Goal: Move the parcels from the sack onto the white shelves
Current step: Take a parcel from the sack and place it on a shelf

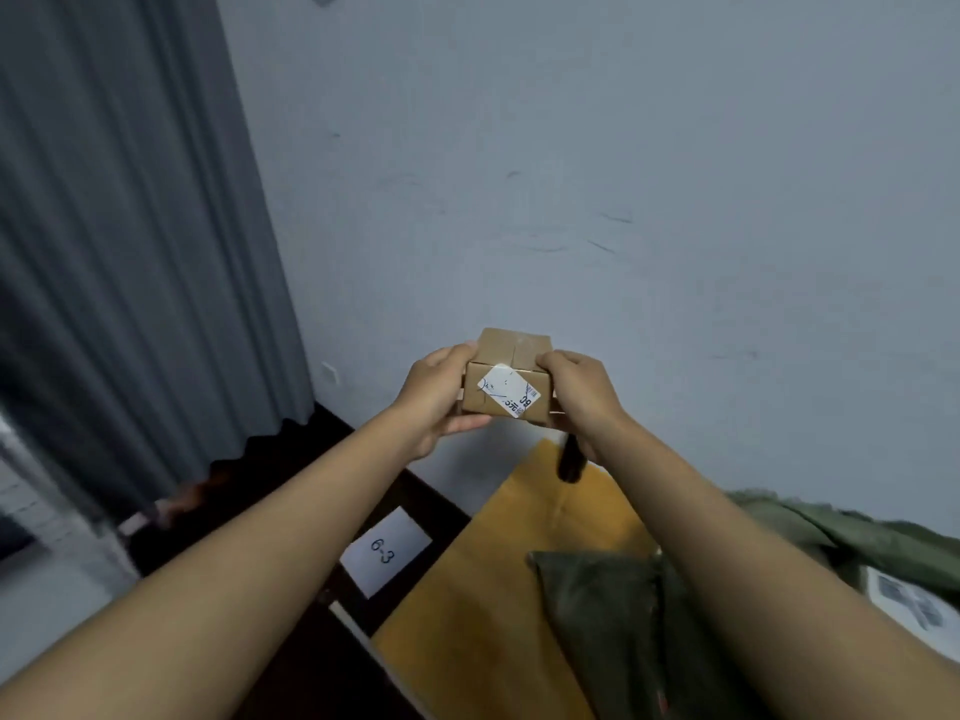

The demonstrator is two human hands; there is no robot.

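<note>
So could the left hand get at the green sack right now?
Probably not yet: the left hand grips the box together with the right hand. The sack lies lower right, under the right forearm.

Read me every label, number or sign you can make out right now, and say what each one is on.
"6-3": handwritten on the white paper tag on the dark ledge below the hands.
White sticker on the small cardboard box: barcode and print, turned and too blurred to read reliably.
White label by the green sack: blurred, unreadable.
</note>
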